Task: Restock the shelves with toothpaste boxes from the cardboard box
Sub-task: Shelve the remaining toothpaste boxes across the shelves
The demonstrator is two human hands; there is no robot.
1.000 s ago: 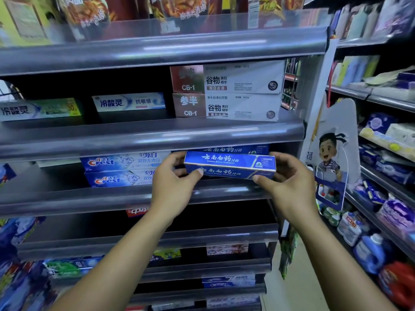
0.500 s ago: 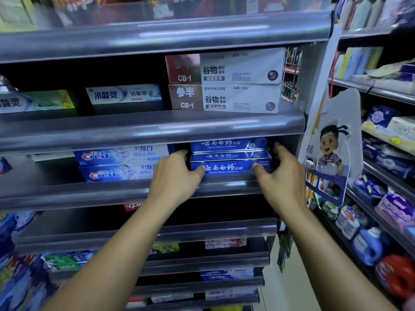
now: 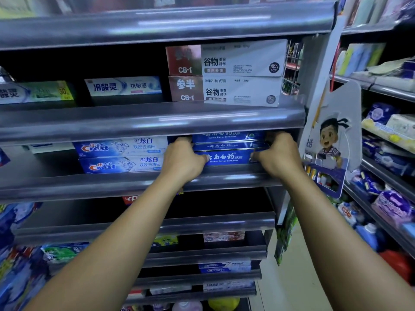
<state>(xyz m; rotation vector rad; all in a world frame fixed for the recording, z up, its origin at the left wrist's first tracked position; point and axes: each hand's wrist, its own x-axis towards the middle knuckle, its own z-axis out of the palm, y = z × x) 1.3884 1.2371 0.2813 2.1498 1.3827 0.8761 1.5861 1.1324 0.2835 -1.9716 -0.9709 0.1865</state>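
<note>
A dark blue toothpaste box (image 3: 226, 157) with white lettering lies on the middle shelf (image 3: 134, 182), at the front of a stack of like blue boxes (image 3: 226, 136). My left hand (image 3: 183, 160) grips its left end, thumb on the front face. My right hand (image 3: 277, 156) grips its right end, fingers curled round the corner. Both hands reach over the shelf's front lip. The cardboard box is out of view.
Two Crest boxes (image 3: 122, 156) are stacked left of the blue ones. White and red boxes (image 3: 224, 72) sit on the shelf above (image 3: 146, 122). A cartoon hanging display (image 3: 330, 142) stands at the right end. Another shelving unit (image 3: 386, 153) runs along the right.
The blue box went from held in front of the shelf to lying on it. Both hands followed it in and still grip its ends.
</note>
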